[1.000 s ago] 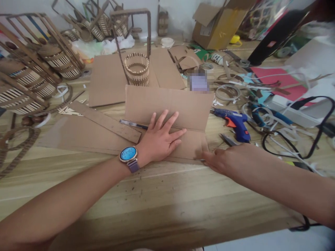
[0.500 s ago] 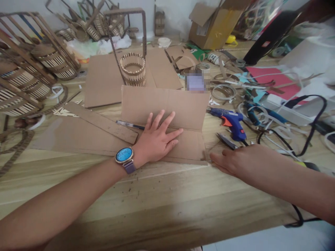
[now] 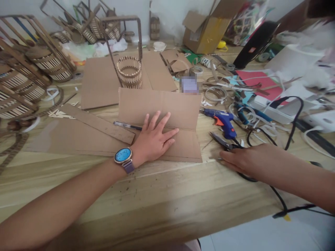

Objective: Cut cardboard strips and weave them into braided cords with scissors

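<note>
My left hand [image 3: 155, 139], with a watch [image 3: 123, 155] at its wrist, lies spread on a creased piece of cardboard [image 3: 180, 146]. The cardboard's rear panel [image 3: 159, 106] tilts up behind the fold. A pen [image 3: 127, 125] lies by that hand, its near end against the fingers, and a narrow cardboard strip [image 3: 96, 122] is left of it. Off the cardboard's right edge, my right hand [image 3: 243, 158] is closed, palm down, over the handles of scissors [image 3: 221, 140]. Something thin pokes out at its fingertips; what it grips is hidden.
A blue glue gun [image 3: 222, 122] lies behind the scissors. A small slatted basket [image 3: 129, 73] with a tall handle stands on flat cardboard [image 3: 98, 82]. More baskets [image 3: 52, 62] crowd the left. Pliers [image 3: 252, 113], cables and scraps clutter the right, with a carton [image 3: 206, 31] behind.
My right hand has drawn back to the right, away from the cardboard's front corner, and more of the scissors shows. My left hand stays spread on the cardboard. The view has shifted slightly.
</note>
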Available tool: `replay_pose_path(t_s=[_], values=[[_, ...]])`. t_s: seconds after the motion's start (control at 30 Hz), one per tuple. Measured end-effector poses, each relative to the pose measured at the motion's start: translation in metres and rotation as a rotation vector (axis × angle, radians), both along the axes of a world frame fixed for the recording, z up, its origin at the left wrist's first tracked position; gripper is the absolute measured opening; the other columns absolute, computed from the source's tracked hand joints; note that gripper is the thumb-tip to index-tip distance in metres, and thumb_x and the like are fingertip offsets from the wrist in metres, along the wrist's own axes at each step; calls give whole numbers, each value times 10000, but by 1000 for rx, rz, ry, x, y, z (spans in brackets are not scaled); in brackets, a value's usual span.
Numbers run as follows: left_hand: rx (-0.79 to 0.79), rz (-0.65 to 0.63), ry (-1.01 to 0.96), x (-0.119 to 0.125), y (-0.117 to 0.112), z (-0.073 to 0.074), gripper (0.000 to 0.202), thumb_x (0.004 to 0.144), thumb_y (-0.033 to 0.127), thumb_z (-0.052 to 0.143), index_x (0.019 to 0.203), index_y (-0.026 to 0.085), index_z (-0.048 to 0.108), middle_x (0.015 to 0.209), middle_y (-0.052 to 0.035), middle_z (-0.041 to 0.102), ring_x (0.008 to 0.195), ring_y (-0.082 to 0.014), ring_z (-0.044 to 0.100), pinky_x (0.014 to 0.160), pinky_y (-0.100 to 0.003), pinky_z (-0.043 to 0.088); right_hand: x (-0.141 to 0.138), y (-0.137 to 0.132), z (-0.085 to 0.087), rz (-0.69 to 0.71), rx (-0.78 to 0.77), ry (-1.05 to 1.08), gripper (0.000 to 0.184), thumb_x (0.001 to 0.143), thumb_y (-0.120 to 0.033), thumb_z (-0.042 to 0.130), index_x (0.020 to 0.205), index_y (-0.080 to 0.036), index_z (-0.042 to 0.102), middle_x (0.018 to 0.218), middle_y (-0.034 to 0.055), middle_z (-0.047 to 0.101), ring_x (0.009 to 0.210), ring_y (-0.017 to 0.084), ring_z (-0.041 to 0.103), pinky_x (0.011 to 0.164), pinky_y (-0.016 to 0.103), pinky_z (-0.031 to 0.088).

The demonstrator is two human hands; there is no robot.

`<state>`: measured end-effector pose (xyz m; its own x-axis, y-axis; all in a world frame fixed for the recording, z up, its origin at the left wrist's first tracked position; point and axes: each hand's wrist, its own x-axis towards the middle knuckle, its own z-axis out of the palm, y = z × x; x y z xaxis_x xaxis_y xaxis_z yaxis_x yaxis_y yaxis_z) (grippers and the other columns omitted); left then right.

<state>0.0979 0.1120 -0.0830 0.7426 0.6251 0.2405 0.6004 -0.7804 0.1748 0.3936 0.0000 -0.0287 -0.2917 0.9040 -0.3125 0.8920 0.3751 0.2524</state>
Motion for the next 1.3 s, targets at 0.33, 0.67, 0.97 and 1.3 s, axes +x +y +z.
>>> replay_pose_path(t_s=[0.33,0.67,0.97,1.3], values=[[-68,37,-178,-5,9,-1,469,1043,351,366,1448,151,494,1602,-190,333,1514,-388,193,1188,-675,157,-109,26,20,51,-141,25,224,1022,-346,413,952,-224,588,751,32,751,609,206,695,458,294,155],[-134,56,-221,-5,9,1,468,1031,340,372,1427,133,510,1590,-187,353,1507,-378,223,1209,-636,143,-151,52,11,158,-73,1,283,1014,-323,433,1048,-216,693,739,66,753,628,216,692,478,282,199],[-120,49,-224,-5,9,-2,475,1035,356,364,1427,131,510,1600,-193,341,1514,-367,211,1210,-637,147,-158,53,12,191,-48,-44,292,989,-227,426,1085,-203,701,735,78,757,611,221,695,460,284,212],[-97,46,-226,-6,10,-4,494,1044,399,338,1429,137,502,1593,-185,356,1508,-350,232,1211,-620,163,-126,43,15,214,-56,-62,226,945,-135,474,948,-215,686,621,37,711,530,192,670,445,287,140]])
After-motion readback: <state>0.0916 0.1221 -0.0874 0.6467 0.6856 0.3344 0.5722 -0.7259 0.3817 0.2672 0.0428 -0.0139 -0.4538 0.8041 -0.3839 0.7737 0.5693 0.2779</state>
